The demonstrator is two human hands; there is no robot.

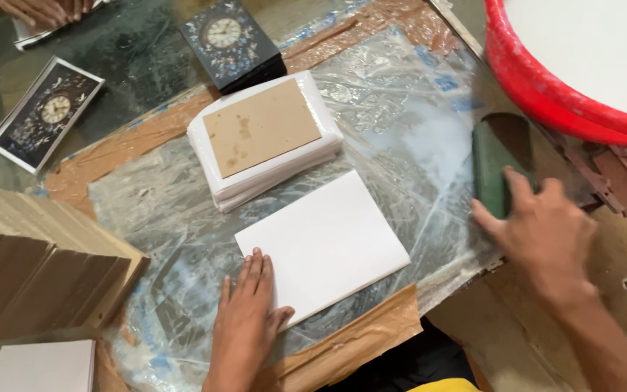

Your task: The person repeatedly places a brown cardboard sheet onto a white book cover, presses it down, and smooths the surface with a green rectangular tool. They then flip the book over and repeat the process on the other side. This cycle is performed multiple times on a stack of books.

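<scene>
Two hands: left hand on one white sheet, right hand gripping one green block.

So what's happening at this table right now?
A person works over a plastic-covered table. Their left hand presses flat on the near corner of a blank white rectangular sheet. Their right hand grips a dark green block-shaped tool beside a red plastic tub. Behind the sheet sits a stack of white sheets topped by a brown cardboard panel. Clock-printed cards lie farther back, and another person's hand shows at the top left.
</scene>
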